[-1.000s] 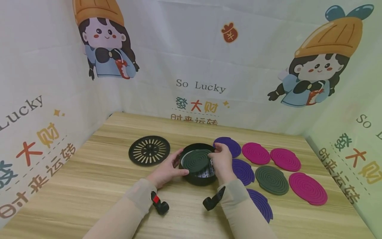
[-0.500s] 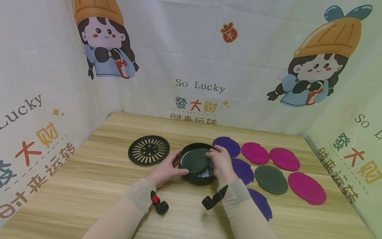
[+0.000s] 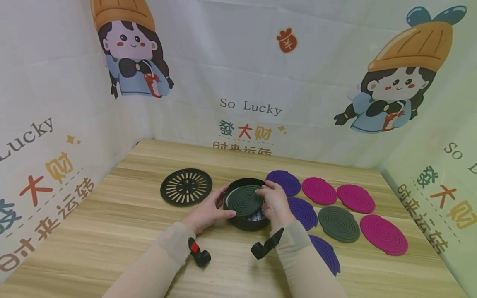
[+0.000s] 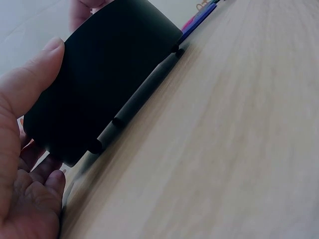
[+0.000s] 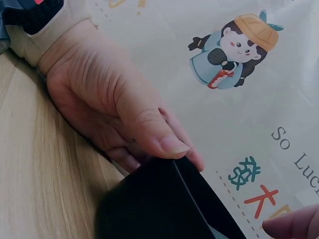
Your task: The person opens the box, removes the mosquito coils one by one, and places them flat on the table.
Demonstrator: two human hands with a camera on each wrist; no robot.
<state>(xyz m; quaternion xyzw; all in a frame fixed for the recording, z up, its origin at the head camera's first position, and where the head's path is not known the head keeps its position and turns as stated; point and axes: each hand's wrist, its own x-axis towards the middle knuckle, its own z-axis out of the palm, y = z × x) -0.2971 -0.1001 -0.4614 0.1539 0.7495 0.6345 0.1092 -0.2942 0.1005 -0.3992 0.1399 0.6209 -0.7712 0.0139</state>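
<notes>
A round black mosquito coil holder [image 3: 247,224], without its cover, stands at the table's middle. My left hand [image 3: 205,212] grips its left side, thumb [image 4: 32,74] against the near wall and fingers behind and below. A dark green mosquito coil [image 3: 244,201] lies slanted in the holder's mouth; part of the silvery, patterned bottom shows below it. With thumb and fingertips, my right hand [image 3: 276,203] pinches the coil's right edge. From the right wrist, that hand [image 5: 119,109] appears at the holder's rim, the coil mostly hidden. Small feet [image 4: 94,145] show under the holder in the left wrist view.
A black slotted cover [image 3: 186,187] lies left of the holder. To the right are several loose coils: purple [image 3: 285,183], magenta [image 3: 319,191] and another green coil [image 3: 339,224]. A purple coil [image 3: 328,258] is partly under the right forearm. Printed cloth [image 3: 246,74] walls the table.
The right hand has shifted slightly left and down along the green coil's edge. Less of the holder's patterned bottom shows now. The left hand and holder stay in place.
</notes>
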